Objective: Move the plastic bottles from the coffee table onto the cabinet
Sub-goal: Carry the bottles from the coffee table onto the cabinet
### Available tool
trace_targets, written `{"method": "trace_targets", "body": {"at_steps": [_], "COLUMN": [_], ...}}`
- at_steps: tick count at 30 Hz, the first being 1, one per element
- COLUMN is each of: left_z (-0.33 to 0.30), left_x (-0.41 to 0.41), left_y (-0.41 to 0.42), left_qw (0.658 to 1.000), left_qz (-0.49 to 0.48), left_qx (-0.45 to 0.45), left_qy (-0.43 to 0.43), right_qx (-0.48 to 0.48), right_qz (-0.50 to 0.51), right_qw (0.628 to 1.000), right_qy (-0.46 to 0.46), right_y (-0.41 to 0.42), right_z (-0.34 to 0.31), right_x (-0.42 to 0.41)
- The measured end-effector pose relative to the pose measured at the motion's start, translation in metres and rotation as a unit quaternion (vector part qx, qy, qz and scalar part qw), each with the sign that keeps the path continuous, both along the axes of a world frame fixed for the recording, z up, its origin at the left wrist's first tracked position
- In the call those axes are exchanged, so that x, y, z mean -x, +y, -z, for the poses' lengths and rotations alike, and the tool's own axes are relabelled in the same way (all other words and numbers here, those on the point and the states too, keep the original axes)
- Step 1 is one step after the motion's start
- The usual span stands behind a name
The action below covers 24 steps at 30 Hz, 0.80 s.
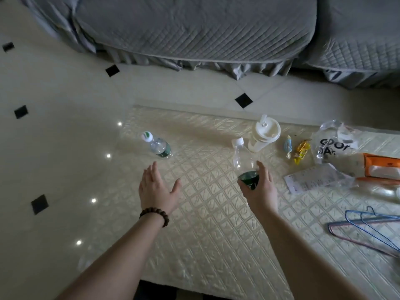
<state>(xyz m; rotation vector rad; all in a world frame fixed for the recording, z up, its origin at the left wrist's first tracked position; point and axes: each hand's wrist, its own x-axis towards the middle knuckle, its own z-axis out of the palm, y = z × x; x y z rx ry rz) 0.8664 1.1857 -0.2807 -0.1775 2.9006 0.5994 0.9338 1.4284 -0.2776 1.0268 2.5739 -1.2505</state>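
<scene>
Over the near half of the coffee table [212,245], covered in a quilted cream cloth, both forearms reach forward above a wide bare stretch of cloth. The left hand [156,189], with a bead bracelet [154,215] at the wrist, hovers with fingers straight and spread, holding nothing. The right hand [259,189] grips the green-labelled lower part of a clear plastic bottle [242,161], which tilts with its white cap toward the far edge; it looks empty. Near the right edge lie wire hangers [368,230], and farther along that edge a paper slip [313,180], an orange pack [381,167] and a clear printed bag [333,144]; what the bag holds cannot be told. Beyond the left hand, close to the far-left corner, a second bottle [159,147] with a green label stands apart from everything, open cloth all round it. Just past the held bottle stands a white lidded cup [263,135], with two wrapped sweets [299,151] beside it toward the right. Beyond the far edge lies tiled floor [65,94], then a grey covered sofa [194,29].
</scene>
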Motion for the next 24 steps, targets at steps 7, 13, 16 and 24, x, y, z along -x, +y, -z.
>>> {"method": "trace_targets", "body": {"at_steps": [7, 13, 16, 24], "left_z": [0.013, 0.046, 0.064, 0.078], "left_x": [0.080, 0.128, 0.143, 0.143], "left_y": [-0.064, -0.072, -0.070, -0.070], "left_qw": [0.987, 0.965, 0.959, 0.964], "left_qz": [-0.036, -0.013, -0.004, 0.010], "left_qx": [-0.155, -0.257, -0.277, -0.263], "left_qy": [-0.018, -0.049, -0.060, -0.031], "right_qx": [-0.023, -0.054, -0.054, -0.062], "right_qz": [0.053, 0.085, 0.094, 0.106], "right_qw": [0.997, 0.993, 0.991, 0.989], "right_qy": [0.047, 0.056, 0.073, 0.077], "right_y": [-0.089, -0.136, -0.145, -0.153], "right_z": [-0.005, 0.016, 0.025, 0.042], "right_x": [0.037, 0.047, 0.046, 0.033]}}
